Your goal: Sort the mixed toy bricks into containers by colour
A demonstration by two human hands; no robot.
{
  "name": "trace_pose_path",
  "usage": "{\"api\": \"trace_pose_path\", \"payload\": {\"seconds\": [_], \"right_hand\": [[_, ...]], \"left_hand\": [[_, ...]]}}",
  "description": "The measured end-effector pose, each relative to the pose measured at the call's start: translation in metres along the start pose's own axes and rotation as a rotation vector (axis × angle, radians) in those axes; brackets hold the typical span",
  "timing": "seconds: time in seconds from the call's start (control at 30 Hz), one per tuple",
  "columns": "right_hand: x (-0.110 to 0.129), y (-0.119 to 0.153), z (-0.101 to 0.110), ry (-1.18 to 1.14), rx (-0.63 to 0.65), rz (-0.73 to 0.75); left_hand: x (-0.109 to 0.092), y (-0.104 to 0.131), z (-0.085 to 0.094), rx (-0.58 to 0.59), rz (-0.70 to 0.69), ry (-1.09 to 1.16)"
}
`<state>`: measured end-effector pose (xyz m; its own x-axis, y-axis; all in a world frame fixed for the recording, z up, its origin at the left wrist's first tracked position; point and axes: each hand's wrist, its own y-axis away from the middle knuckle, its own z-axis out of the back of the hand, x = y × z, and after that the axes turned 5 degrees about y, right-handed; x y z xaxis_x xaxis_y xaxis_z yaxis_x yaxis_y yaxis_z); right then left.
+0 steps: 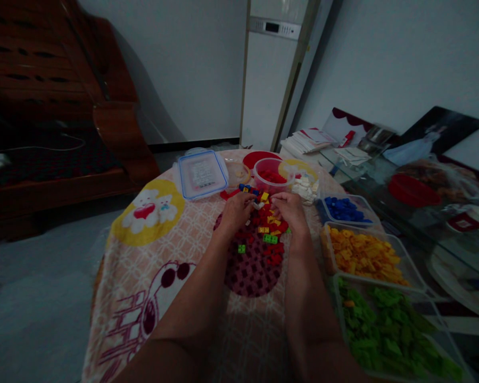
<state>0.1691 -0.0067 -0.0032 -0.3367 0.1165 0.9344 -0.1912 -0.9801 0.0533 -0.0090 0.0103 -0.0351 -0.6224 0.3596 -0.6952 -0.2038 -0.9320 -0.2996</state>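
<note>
Both hands are over loose toy bricks at the middle of the cloth-covered table. My left hand (239,209) has its fingers closed at a small whitish piece (258,205). To its right, my right hand (288,208) is closed in a pinch; what lies between its fingertips is too small to make out. A yellow brick (264,197) shows between the hands. Nearer to me lie a green brick (270,239), an orange-yellow brick (263,230), a smaller green brick (241,248) and several red bricks (275,254).
Boxes of blue bricks (345,209), yellow bricks (363,255) and green bricks (395,324) line the right side. Behind the hands stand a pink-rimmed bowl (272,183) and a blue-edged lid (203,174). White bricks (304,189) lie right of the bowl.
</note>
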Motion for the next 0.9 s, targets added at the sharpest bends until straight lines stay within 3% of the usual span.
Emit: {"api": "trace_pose_path", "payload": {"seconds": [0.23,0.43,0.63,0.9], "right_hand": [[-0.005,-0.002,-0.002,0.003,0.015,0.012],[-0.008,-0.003,-0.003,0.019,0.015,0.009],[-0.009,-0.006,-0.006,-0.010,0.066,0.022],[0.003,0.002,-0.010,-0.164,0.209,0.023]], "left_hand": [[-0.004,0.005,-0.014,0.153,-0.098,-0.124],[0.000,0.003,-0.010,0.090,-0.013,-0.165],[-0.008,0.002,-0.006,-0.038,0.045,0.106],[-0.013,0.001,-0.014,-0.055,0.022,0.435]]}}
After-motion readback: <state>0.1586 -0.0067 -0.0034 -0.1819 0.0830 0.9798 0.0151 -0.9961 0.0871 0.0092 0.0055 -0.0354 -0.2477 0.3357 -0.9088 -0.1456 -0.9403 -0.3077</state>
